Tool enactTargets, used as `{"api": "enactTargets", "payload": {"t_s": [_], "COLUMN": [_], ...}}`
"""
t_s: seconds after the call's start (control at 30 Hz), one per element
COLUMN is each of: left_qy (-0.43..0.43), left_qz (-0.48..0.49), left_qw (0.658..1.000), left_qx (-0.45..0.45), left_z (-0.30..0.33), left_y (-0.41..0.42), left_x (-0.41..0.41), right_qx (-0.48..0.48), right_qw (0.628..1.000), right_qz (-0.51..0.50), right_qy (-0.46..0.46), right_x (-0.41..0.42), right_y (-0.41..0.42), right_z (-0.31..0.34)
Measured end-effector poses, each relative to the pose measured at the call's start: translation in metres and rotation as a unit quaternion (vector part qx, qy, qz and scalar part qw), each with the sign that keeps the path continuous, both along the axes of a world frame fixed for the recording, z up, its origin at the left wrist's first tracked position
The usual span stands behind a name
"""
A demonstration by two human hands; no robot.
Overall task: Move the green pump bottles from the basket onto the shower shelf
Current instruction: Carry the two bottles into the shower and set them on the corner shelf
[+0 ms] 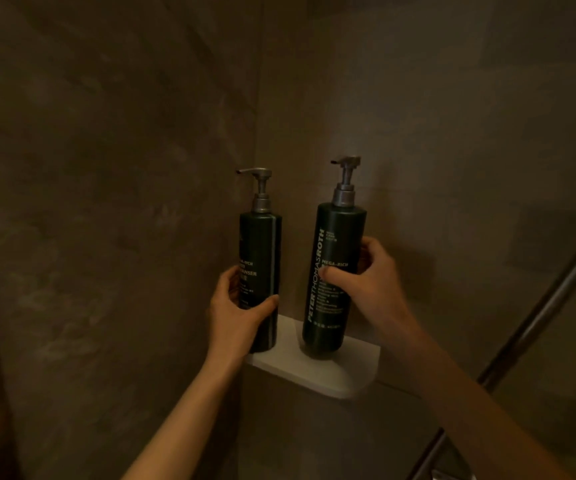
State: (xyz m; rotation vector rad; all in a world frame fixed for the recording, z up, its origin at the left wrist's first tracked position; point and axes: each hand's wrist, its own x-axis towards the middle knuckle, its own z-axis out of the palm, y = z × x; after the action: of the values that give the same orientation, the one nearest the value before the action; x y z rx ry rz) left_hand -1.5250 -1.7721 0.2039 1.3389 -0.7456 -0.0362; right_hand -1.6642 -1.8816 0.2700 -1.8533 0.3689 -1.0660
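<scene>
Bottles, two of them, dark green glossy cylinders with grey pump heads and pale lettering, are at a small white shelf [317, 375] with a rounded front edge, fixed in the corner of matt brown stone-look walls [106, 168]. The left bottle [260, 258] stands upright at the shelf's left edge, spout pointing left. The right bottle [335, 271] leans slightly, its base at or just above the shelf's middle. The left hand [238, 306] wraps the left bottle's lower body, thumb across the front. The right hand [369, 275] grips the right bottle's middle, thumb in front, fingers behind. Both forearms reach up from below. One metal bar [539, 306] slants along the right side.
</scene>
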Motion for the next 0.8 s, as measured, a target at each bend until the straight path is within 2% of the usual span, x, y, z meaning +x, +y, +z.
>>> {"api": "enactTargets", "payload": {"t_s": [0.2,0.37,0.63,0.8], "left_qy": [-0.02,-0.027,-0.043,-0.071], "left_qz": [0.048,0.056,0.055,0.07], "left_qw": [0.999,0.998,0.998,0.995], "left_qx": [0.002,-0.002,-0.004,0.004], "left_z": [-0.01,-0.016,-0.018,-0.021], "left_y": [-0.006,-0.009,-0.015,-0.01], "left_x": [0.014,0.02,0.025,0.021], "right_qx": [0.016,0.015,0.016,-0.021], "right_qw": [1.0,0.999,0.999,0.999], "right_qz": [0.017,0.018,0.016,-0.035], "right_qy": [0.006,0.037,0.038,0.03], "right_x": [0.015,0.027,0.036,0.036], "right_y": [-0.002,0.0,-0.007,-0.007], "right_z": [-0.004,-0.011,-0.021,-0.034]}}
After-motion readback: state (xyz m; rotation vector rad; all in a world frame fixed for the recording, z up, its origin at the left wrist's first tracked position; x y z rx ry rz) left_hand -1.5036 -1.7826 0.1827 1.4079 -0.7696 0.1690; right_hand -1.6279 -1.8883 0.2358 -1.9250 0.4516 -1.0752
